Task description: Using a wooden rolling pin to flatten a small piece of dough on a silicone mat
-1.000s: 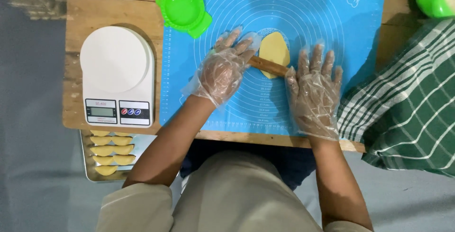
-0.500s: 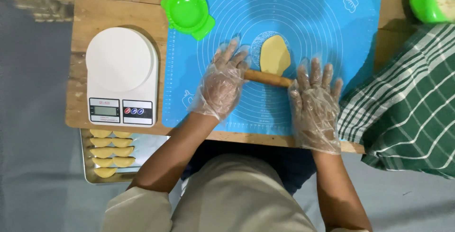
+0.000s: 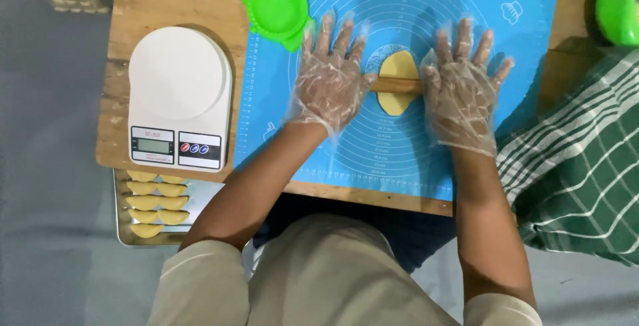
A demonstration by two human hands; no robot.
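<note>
A thin wooden rolling pin (image 3: 397,86) lies across an oval of yellow dough (image 3: 398,66) on a blue silicone mat (image 3: 413,6). Both my hands wear clear plastic gloves. My left hand (image 3: 329,80) rests flat on the pin's left end, fingers spread and pointing away from me. My right hand (image 3: 461,86) lies flat on the pin's right end, fingers also spread. The pin's ends are hidden under my palms.
A green dumpling press (image 3: 276,6) sits at the mat's top left. A white kitchen scale (image 3: 178,93) stands on the wooden table (image 3: 143,13) to the left. Below it, a metal tray (image 3: 200,196) holds several folded yellow pastries (image 3: 156,203). A green checked cloth (image 3: 579,173) lies right.
Both hands have slid forward over the pin, rolling it from the dough's near edge to its middle. The pin now lies level rather than slanted.
</note>
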